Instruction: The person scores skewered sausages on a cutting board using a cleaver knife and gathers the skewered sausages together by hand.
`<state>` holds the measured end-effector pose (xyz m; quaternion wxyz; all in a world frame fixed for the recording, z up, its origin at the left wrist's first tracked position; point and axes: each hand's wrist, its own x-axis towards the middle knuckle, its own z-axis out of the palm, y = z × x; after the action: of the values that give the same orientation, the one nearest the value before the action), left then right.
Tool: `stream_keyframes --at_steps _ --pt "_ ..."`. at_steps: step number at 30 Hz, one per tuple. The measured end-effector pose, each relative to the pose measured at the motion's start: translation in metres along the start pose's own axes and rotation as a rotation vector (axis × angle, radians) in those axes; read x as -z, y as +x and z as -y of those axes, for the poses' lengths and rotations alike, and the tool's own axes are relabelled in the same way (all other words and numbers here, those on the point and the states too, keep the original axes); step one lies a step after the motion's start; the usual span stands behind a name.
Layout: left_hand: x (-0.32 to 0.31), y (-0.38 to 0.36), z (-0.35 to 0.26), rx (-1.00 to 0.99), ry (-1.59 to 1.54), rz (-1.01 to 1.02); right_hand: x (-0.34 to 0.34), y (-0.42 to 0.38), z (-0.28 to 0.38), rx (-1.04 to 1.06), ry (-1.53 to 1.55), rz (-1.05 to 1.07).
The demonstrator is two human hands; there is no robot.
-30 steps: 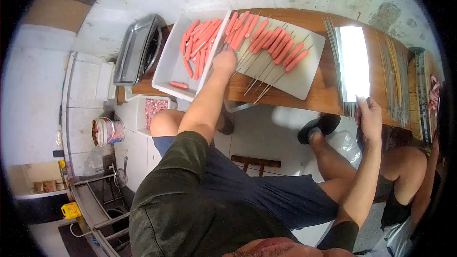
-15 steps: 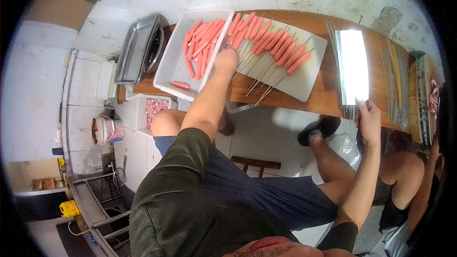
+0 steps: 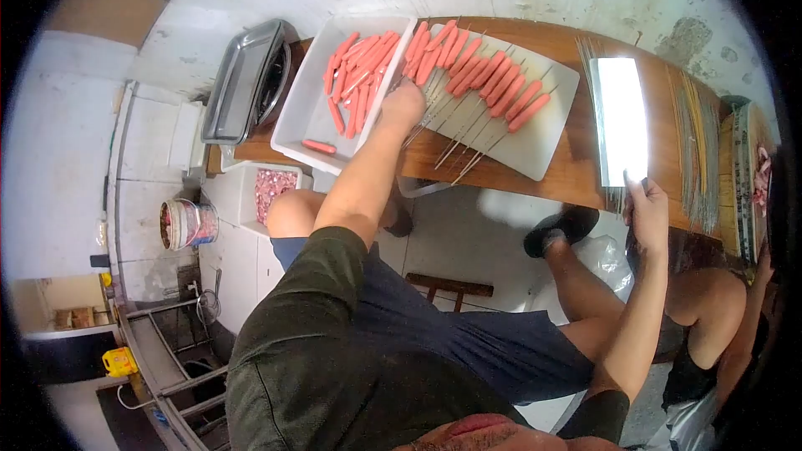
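Observation:
My left hand (image 3: pixel 403 106) is closed beside the right rim of a white plastic tray (image 3: pixel 296 138) of pink sausages (image 3: pixel 368 67). Its fingertips and whatever they grip are hidden. Just beyond and to its right, several sausages on metal skewers (image 3: pixel 499 83) lie in a row across a white cutting board (image 3: pixel 535 146), bare skewer ends towards me. My right hand (image 3: pixel 647 209) is closed around the near end of a broad, glaring rectangular blade that looks like a cleaver (image 3: pixel 619 117). The blade lies over a bundle of thin metal skewers (image 3: pixel 585 58).
More skewers (image 3: pixel 695 150) lie on the wooden table (image 3: pixel 576 175), near a round chopping block (image 3: pixel 739 175) with meat. Metal trays (image 3: pixel 238 83) stand at left. Below are a bin of cut meat (image 3: pixel 276 192) and a bucket (image 3: pixel 188 224). Another person's knee (image 3: pixel 710 305) is at right.
My view has shifted slightly, so the tray, board and sausages sit a little further right. Both hands stay at nearly the same places, the right still on the cleaver.

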<state>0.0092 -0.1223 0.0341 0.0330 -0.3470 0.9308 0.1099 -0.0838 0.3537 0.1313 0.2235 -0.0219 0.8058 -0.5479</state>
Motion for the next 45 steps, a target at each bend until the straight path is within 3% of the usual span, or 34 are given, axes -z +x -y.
stream_keyframes --at_steps 5,15,18,21,25,26,33,36,42,45 --pt "0.0 -0.012 -0.005 -0.004 -0.037 -0.118 -0.002 0.0 -0.001 0.039 -0.011 -0.038" --pt "-0.003 -0.072 0.004 -0.262 -0.296 -0.264 0.002 -0.007 0.002 0.055 0.005 0.016" --pt "0.001 -0.088 -0.014 -0.245 -0.409 -0.217 -0.004 -0.012 0.011 0.031 0.004 -0.032" --pt "-0.007 -0.096 -0.034 -0.345 -0.718 -0.083 -0.003 -0.012 0.01 0.045 0.029 -0.018" --pt "-0.012 -0.106 -0.073 -0.166 -1.038 0.39 -0.002 -0.013 0.01 0.042 0.037 -0.021" --pt "-0.027 -0.106 -0.08 -0.199 -1.125 0.392 0.0 -0.014 0.01 0.039 0.027 -0.03" --pt "-0.051 -0.105 -0.113 -0.308 -0.748 0.352 0.002 -0.016 0.014 0.036 0.055 -0.031" --pt "-0.037 -0.11 -0.119 -0.098 -0.769 0.505 0.008 -0.012 0.009 0.055 0.06 -0.02" --pt "-0.034 -0.12 -0.122 0.019 -0.866 0.559 0.006 -0.018 0.015 0.034 0.046 -0.057" --pt "-0.061 -0.112 -0.112 -0.219 -0.662 0.257 0.005 -0.015 0.013 0.06 0.026 -0.06"
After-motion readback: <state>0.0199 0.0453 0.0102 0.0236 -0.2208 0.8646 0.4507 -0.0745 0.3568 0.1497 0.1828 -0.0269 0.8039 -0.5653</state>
